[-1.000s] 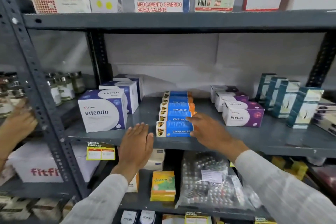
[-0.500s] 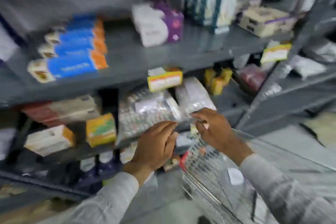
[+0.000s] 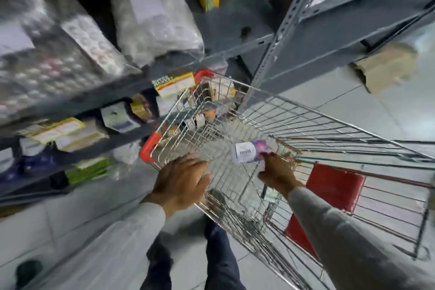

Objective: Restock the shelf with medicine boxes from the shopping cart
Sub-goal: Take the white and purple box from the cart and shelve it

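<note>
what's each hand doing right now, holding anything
Left hand: open, flat on the cart rim, holding nothing.
Right hand: closed on a white and purple medicine box inside the cart.

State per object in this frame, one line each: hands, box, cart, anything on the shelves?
Right hand: inside the cart, grip closed on the white and purple box.
White and purple box: held, within the cart basket.
Left hand: resting on the cart rim, holding nothing.
Shopping cart: beside the shelf, almost empty.
Plastic bags of blister packs: lying on the shelf, blurred.
</note>
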Demonstrator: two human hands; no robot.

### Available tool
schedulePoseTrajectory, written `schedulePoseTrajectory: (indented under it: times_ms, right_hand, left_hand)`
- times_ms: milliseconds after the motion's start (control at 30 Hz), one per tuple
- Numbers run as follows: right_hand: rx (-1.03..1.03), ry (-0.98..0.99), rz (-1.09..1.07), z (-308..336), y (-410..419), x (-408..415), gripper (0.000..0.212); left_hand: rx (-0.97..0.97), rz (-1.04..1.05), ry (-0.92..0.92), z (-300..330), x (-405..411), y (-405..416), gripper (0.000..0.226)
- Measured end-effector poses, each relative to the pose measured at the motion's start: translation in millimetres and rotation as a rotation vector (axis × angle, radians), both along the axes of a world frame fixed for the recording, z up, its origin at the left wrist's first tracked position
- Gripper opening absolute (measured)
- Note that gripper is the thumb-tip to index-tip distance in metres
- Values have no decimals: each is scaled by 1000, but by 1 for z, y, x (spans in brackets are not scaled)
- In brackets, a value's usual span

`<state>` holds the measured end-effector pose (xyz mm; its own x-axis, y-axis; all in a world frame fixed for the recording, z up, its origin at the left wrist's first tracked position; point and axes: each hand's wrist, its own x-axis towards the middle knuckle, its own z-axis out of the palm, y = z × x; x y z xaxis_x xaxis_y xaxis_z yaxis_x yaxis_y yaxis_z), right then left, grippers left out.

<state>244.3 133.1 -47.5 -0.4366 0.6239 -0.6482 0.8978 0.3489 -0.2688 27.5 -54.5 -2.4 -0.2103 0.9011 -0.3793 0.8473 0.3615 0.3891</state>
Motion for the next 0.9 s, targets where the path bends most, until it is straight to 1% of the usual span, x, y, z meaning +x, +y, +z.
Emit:
schedulePoseTrajectory:
  times_ms: [133,200,267,333,467,500,633,733,800,900]
  right_hand:
    - [146,0,160,-57,13,0,86]
    - [234,10,228,-82,23,-3,91]
    - [303,-1,273,-99,32,-9,86]
    - [322,-11,317,-111,38,-12,80]
    - [322,56,337,-102,36,-16,67]
    - [329,81,326,-96,33,-17,67]
    - [313,195,220,-52,18,-22,83]
    - [336,231,140,10,4,-29,92]
    - [357,276,106,61,-5,-31,97]
    - [454,407,94,146,-11,-39,95]
  left_hand:
    - [36,14,30,-5,-3,-3,56]
    - [27,16,29,-6,-4,-2,58]
    - [35,31,29,-9,-5,-2,55]
    - [52,41,26,-11,-5,-4,53]
    - [44,52,33,-7,-5,-4,54]
    - [45,56,34,-4,-5,-3,54]
    - [37,83,20,9,0,-2,51]
    - [47,93,-32,26,0,0,47]
    - [113,121,-53,51,-3,4,40]
    - [332,200,-33,115,-19,10,31]
